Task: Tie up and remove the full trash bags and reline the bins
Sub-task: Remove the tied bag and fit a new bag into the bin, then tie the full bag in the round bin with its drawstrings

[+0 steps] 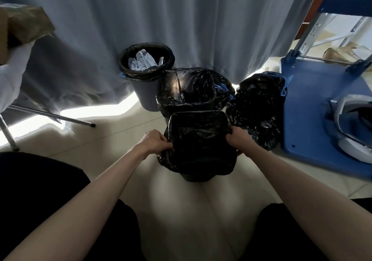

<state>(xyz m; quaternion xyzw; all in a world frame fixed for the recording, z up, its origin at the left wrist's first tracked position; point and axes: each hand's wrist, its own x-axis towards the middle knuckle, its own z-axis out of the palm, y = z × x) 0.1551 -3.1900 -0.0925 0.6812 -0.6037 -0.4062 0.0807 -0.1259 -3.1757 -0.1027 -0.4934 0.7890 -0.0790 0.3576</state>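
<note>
A small dark bin (194,177) stands on the floor right in front of me, lined with a black bag (199,139) folded over its rim. My left hand (156,142) grips the bag's left edge. My right hand (238,138) grips its right edge. Behind it stands a second bin (186,91) with an open black liner. Further back, a round grey bin (146,67) holds white paper trash in a black liner. A tied full black bag (259,103) with blue drawstrings lies to the right.
A grey curtain (181,19) hangs behind the bins. A blue stool (314,109) lies on its side at the right, with a white headset (350,127) on it. Thin metal legs (50,115) stand at the left. My dark-clothed knees frame the pale tile floor.
</note>
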